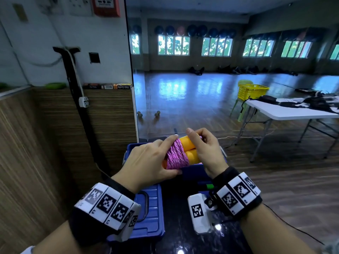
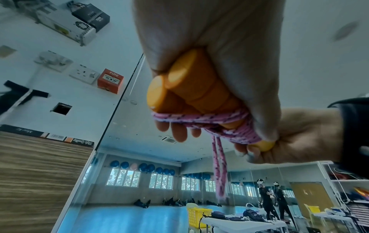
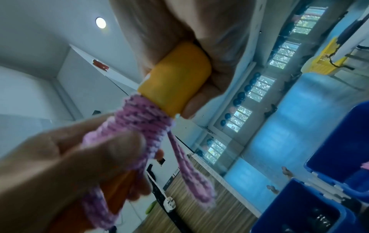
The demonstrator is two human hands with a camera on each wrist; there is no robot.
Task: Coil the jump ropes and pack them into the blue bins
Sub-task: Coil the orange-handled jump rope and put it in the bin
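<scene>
Both hands are holding the jump rope (image 1: 177,154) above the blue bin (image 1: 194,173), near the desk's (image 1: 183,241) far edge. Left hand (image 1: 146,160) grip is curling round the pink coils wound over the orange handles (image 1: 190,149). Right hand (image 1: 205,149) grip is clasping the handles' right ends. A short loop is hanging below.

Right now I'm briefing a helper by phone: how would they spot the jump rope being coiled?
Find the blue bins beside the mirror wall. Above them, both hands hold the jump rope: pink speckled cord wound around two orange-yellow handles.
</scene>
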